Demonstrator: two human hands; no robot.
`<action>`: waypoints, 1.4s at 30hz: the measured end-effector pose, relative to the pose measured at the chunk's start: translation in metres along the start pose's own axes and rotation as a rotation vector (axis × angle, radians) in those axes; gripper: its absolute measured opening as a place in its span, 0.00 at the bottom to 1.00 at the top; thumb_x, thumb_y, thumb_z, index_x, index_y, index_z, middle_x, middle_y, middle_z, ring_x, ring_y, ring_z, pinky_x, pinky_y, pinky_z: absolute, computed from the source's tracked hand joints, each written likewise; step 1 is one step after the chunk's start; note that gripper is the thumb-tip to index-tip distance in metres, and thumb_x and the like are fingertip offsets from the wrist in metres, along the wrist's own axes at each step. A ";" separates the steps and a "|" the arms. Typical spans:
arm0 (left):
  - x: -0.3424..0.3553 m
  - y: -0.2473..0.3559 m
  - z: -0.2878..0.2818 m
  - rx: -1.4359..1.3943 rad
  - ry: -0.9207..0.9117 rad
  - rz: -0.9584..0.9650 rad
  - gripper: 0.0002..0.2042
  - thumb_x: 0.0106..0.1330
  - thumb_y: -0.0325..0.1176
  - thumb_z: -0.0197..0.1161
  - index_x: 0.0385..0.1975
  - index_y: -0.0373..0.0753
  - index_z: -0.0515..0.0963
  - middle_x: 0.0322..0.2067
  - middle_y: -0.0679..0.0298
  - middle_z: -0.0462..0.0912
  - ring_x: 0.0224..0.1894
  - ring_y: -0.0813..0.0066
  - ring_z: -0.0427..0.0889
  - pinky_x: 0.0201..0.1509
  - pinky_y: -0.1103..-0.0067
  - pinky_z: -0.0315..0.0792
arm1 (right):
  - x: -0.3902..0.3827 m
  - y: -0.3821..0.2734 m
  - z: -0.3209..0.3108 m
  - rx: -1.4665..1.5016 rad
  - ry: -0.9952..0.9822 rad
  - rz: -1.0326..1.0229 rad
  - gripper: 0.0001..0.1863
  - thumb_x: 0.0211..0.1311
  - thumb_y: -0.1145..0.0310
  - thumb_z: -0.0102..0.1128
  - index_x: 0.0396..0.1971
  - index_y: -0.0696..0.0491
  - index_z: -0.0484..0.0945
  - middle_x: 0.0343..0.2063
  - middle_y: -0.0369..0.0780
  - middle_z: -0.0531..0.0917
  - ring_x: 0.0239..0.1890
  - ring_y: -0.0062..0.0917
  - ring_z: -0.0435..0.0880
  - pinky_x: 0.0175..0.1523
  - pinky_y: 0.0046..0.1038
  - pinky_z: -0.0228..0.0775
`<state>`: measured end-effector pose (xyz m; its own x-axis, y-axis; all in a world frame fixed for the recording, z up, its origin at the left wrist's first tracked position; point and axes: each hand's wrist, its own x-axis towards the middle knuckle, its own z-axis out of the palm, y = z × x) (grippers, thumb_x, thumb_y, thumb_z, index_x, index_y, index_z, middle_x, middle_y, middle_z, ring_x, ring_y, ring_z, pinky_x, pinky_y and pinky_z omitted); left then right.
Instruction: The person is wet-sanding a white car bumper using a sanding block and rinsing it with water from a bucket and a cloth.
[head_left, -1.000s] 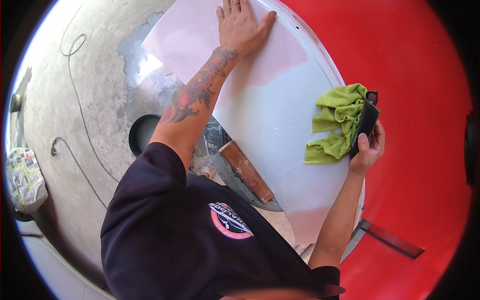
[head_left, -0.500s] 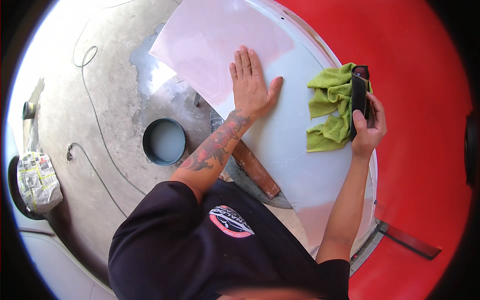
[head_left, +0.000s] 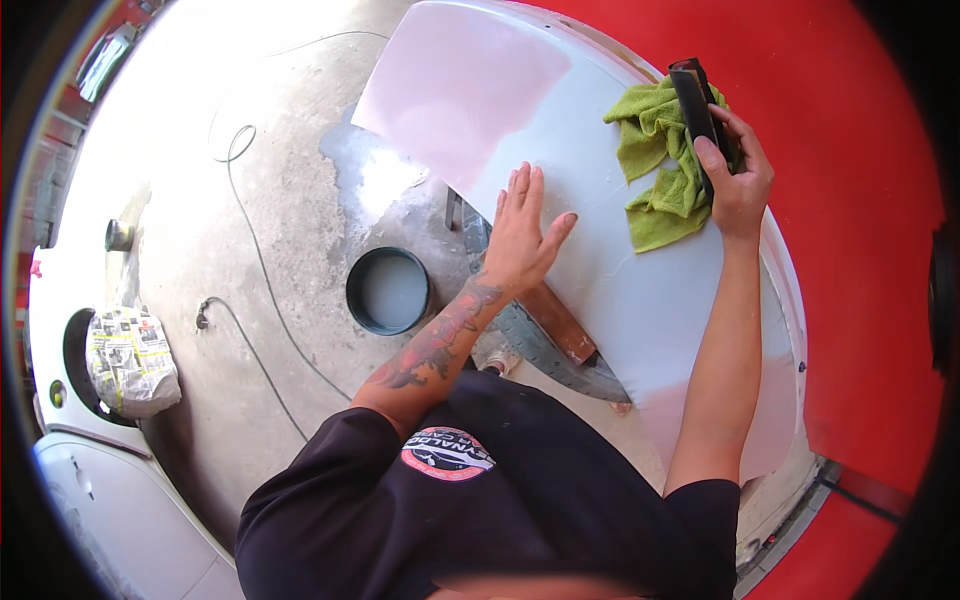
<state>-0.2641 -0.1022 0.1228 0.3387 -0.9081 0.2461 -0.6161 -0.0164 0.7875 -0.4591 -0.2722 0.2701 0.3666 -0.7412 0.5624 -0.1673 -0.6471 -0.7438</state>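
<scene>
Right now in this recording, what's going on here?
A person's right hand grips a dark, curled pad right by a green cloth that lies on a curved white-and-pink panel. The left hand is open over the panel and holds nothing; whether it touches is hard to tell. A round tub stands on the floor.

A person's right hand [head_left: 742, 185] grips a black block [head_left: 692, 105] beside a crumpled green cloth [head_left: 660, 150] lying on a curved white-and-pink panel [head_left: 590, 200], while the left hand [head_left: 525, 235] is at the panel's left edge and a round dark tub [head_left: 352, 295] stands on the concrete floor [head_left: 310, 200] farther left.
</scene>
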 end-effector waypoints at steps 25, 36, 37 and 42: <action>-0.225 -0.311 -0.421 -1.369 0.266 -0.564 0.48 0.66 0.74 0.53 0.79 0.53 0.46 0.75 0.58 0.60 0.73 0.50 0.65 0.68 0.41 0.65 | -0.229 -0.232 0.607 1.190 -0.342 0.815 0.20 0.71 0.62 0.64 0.56 0.58 0.78 0.43 0.35 0.84 0.44 0.16 0.82 0.53 0.22 0.74; -0.264 -0.413 -0.551 -1.262 0.479 -0.716 0.21 0.75 0.51 0.57 0.57 0.41 0.76 0.47 0.61 0.86 0.41 0.63 0.89 0.38 0.68 0.86 | -0.241 -0.288 0.764 1.281 -0.860 0.937 0.25 0.74 0.55 0.62 0.64 0.53 0.75 0.50 0.33 0.82 0.52 0.17 0.78 0.59 0.26 0.70; -0.250 -0.419 -0.557 -1.179 0.433 -0.791 0.19 0.76 0.49 0.55 0.54 0.42 0.77 0.43 0.60 0.87 0.36 0.61 0.90 0.27 0.67 0.86 | -0.235 -0.281 0.766 1.286 -0.840 0.937 0.25 0.74 0.55 0.62 0.64 0.53 0.75 0.50 0.33 0.82 0.52 0.17 0.78 0.59 0.26 0.70; -0.140 -0.451 -0.555 -0.896 0.535 -0.704 0.19 0.73 0.38 0.62 0.54 0.28 0.76 0.42 0.53 0.85 0.40 0.61 0.88 0.43 0.68 0.85 | -0.189 -0.221 0.762 1.138 -0.534 1.118 0.22 0.75 0.53 0.61 0.64 0.41 0.73 0.47 0.28 0.80 0.48 0.15 0.77 0.52 0.32 0.70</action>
<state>0.3614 0.2647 0.0465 0.7712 -0.5317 -0.3499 0.4421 0.0520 0.8955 0.2059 0.1469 0.0533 0.8212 -0.4216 -0.3847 0.0710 0.7443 -0.6641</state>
